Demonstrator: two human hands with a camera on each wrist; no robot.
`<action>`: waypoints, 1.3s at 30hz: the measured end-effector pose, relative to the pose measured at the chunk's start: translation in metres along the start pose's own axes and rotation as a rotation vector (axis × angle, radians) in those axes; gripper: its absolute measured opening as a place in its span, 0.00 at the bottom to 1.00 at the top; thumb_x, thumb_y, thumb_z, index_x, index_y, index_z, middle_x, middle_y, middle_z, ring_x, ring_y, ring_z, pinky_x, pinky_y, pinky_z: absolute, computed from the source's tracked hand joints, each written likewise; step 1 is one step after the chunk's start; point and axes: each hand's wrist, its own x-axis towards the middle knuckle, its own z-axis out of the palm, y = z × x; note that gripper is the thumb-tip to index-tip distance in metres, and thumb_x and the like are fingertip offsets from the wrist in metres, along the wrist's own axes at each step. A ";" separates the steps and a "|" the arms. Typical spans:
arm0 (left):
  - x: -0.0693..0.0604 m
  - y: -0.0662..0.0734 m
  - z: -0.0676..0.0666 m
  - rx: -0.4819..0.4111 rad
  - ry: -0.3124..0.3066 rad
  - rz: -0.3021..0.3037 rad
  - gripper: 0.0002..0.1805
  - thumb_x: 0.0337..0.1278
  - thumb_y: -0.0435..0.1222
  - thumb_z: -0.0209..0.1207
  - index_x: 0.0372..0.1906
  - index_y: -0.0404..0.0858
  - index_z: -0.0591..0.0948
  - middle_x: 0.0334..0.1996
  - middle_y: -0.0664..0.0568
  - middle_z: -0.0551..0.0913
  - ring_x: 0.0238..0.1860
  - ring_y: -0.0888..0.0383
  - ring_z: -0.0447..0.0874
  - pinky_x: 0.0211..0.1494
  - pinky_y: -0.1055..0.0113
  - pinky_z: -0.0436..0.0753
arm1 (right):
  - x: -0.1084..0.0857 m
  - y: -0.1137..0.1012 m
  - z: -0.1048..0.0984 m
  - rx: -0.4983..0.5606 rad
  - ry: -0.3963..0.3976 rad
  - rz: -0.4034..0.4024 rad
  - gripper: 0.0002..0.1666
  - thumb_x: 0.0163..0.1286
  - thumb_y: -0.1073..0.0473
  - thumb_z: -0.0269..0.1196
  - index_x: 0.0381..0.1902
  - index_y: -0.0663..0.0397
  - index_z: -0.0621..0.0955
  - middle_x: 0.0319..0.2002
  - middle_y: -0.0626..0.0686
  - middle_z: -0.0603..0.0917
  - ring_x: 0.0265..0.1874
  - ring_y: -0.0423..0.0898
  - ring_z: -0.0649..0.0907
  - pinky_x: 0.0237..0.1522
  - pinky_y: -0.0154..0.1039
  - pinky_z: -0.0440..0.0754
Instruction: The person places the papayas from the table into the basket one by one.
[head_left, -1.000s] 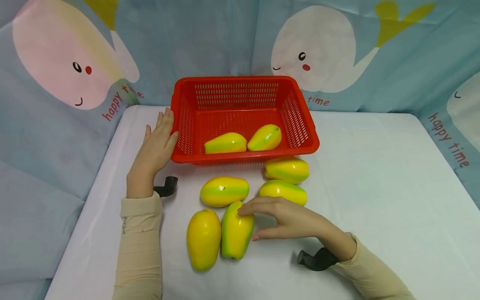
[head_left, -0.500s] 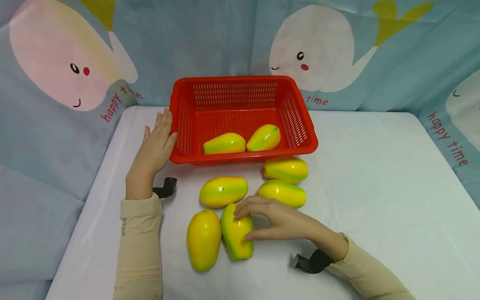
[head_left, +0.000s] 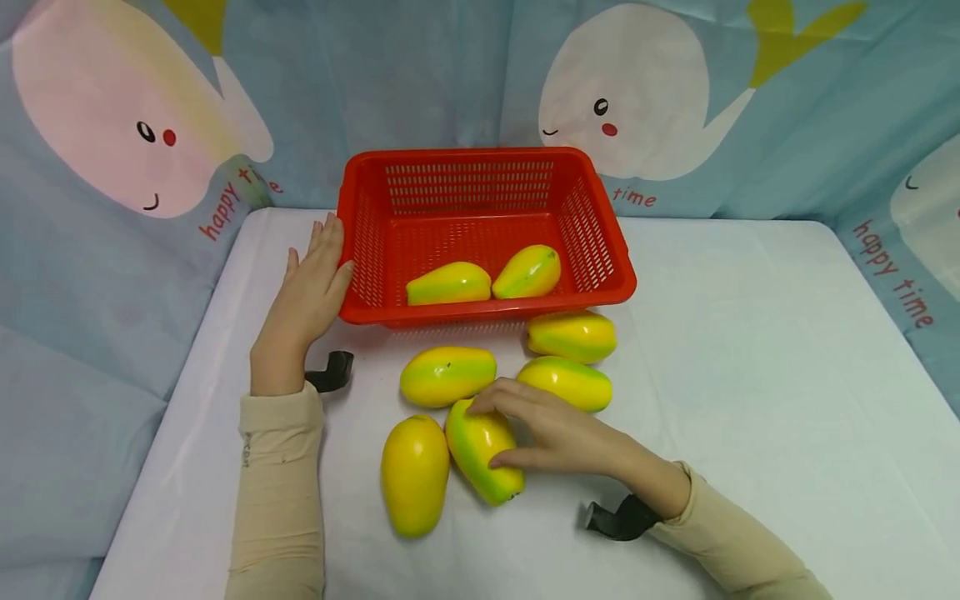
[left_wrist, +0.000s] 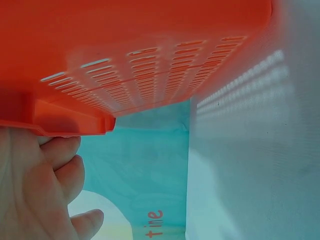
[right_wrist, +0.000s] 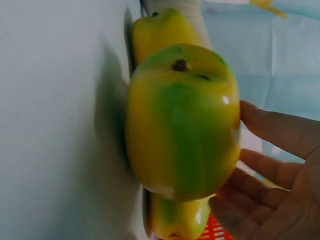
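In the head view, my left hand (head_left: 303, 300) lies with straight fingers against the left rim of the red basket (head_left: 480, 312); the left wrist view has its fingers touching that rim. My right hand (head_left: 558, 429) curves its fingers and thumb round a yellow-green papaya (head_left: 480, 458), also large in the right wrist view (right_wrist: 182, 125). That papaya is tilted on the table, its upper end near another papaya (head_left: 448, 377). Left of it lies a yellow papaya (head_left: 415, 475). Two papayas (head_left: 450, 283) (head_left: 528, 272) lie inside the basket.
Between the basket and my right hand, two more papayas (head_left: 572, 337) (head_left: 566, 383) lie on the white table (head_left: 750, 375). Black curved pieces (head_left: 332, 372) (head_left: 622, 518) sit at both wrists. A blue curtain (head_left: 420, 75) with whale prints hangs behind the basket.
The papaya at my right hand has turned, its lower end swinging right, and the thumb now rests on it. The yellow papaya beside it has shifted slightly right. My left hand stays at the basket.
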 end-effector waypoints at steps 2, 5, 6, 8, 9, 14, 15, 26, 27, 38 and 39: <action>0.000 0.000 0.000 -0.004 0.000 -0.001 0.34 0.71 0.45 0.35 0.75 0.39 0.41 0.75 0.50 0.38 0.74 0.53 0.31 0.70 0.46 0.30 | 0.000 0.000 -0.001 -0.015 -0.014 0.031 0.31 0.57 0.50 0.70 0.57 0.55 0.74 0.55 0.46 0.75 0.56 0.40 0.73 0.61 0.37 0.69; -0.001 0.000 0.000 -0.005 0.000 0.001 0.34 0.71 0.45 0.35 0.75 0.39 0.40 0.75 0.50 0.38 0.74 0.53 0.31 0.70 0.46 0.29 | -0.001 -0.002 -0.003 -0.044 -0.045 0.088 0.36 0.56 0.48 0.70 0.60 0.55 0.74 0.57 0.47 0.74 0.57 0.42 0.73 0.61 0.38 0.69; -0.001 0.000 0.000 -0.007 0.002 0.001 0.34 0.71 0.45 0.35 0.75 0.39 0.40 0.75 0.50 0.38 0.74 0.53 0.31 0.70 0.46 0.29 | -0.001 -0.002 -0.003 -0.054 -0.057 0.106 0.38 0.56 0.47 0.70 0.61 0.56 0.73 0.58 0.48 0.74 0.58 0.42 0.72 0.62 0.39 0.68; 0.000 0.000 0.000 -0.009 0.004 0.002 0.34 0.71 0.45 0.36 0.75 0.39 0.40 0.75 0.50 0.38 0.74 0.53 0.31 0.70 0.46 0.29 | -0.001 -0.003 -0.003 -0.068 -0.082 0.138 0.41 0.54 0.46 0.71 0.63 0.56 0.72 0.60 0.49 0.73 0.59 0.44 0.71 0.63 0.41 0.67; 0.000 0.000 0.000 -0.010 0.006 0.001 0.34 0.71 0.45 0.36 0.75 0.40 0.40 0.75 0.50 0.38 0.74 0.53 0.31 0.70 0.46 0.29 | -0.001 -0.004 -0.003 -0.076 -0.095 0.150 0.43 0.54 0.45 0.71 0.64 0.56 0.71 0.61 0.50 0.72 0.60 0.44 0.71 0.64 0.41 0.66; 0.000 0.001 -0.001 -0.008 0.000 -0.004 0.34 0.71 0.45 0.35 0.75 0.40 0.40 0.74 0.51 0.37 0.74 0.53 0.31 0.70 0.46 0.29 | -0.001 -0.005 0.000 -0.094 -0.134 0.175 0.48 0.54 0.42 0.70 0.67 0.56 0.67 0.64 0.52 0.69 0.63 0.46 0.69 0.64 0.42 0.65; 0.000 0.001 -0.001 -0.007 -0.001 -0.005 0.34 0.71 0.45 0.35 0.75 0.40 0.40 0.74 0.51 0.37 0.74 0.53 0.31 0.70 0.46 0.29 | -0.001 -0.004 0.001 -0.095 -0.136 0.174 0.48 0.54 0.42 0.70 0.67 0.56 0.66 0.64 0.52 0.69 0.63 0.46 0.69 0.64 0.42 0.66; 0.000 0.001 -0.001 -0.004 -0.006 -0.003 0.34 0.71 0.45 0.35 0.75 0.40 0.39 0.74 0.50 0.36 0.74 0.52 0.31 0.70 0.45 0.30 | 0.000 -0.003 0.007 -0.042 -0.163 0.179 0.52 0.53 0.39 0.69 0.70 0.49 0.62 0.66 0.49 0.66 0.62 0.44 0.69 0.64 0.41 0.66; 0.000 0.001 -0.001 -0.004 -0.005 -0.002 0.34 0.71 0.45 0.35 0.75 0.40 0.39 0.74 0.50 0.36 0.74 0.52 0.31 0.70 0.45 0.30 | -0.001 -0.003 0.008 -0.036 -0.169 0.181 0.52 0.53 0.39 0.70 0.71 0.49 0.61 0.66 0.49 0.66 0.62 0.43 0.69 0.64 0.41 0.66; 0.000 0.000 -0.001 -0.020 0.000 0.003 0.34 0.71 0.45 0.35 0.75 0.40 0.40 0.74 0.49 0.37 0.74 0.52 0.31 0.70 0.45 0.29 | -0.001 -0.002 0.010 -0.028 -0.183 0.164 0.53 0.53 0.40 0.70 0.71 0.47 0.60 0.66 0.48 0.65 0.61 0.41 0.68 0.64 0.39 0.65; 0.000 0.000 0.000 -0.019 -0.001 0.004 0.34 0.71 0.45 0.35 0.75 0.39 0.40 0.74 0.49 0.37 0.74 0.52 0.32 0.70 0.45 0.29 | -0.001 -0.002 0.010 -0.026 -0.182 0.159 0.53 0.52 0.40 0.70 0.71 0.47 0.60 0.66 0.48 0.66 0.62 0.41 0.68 0.64 0.39 0.65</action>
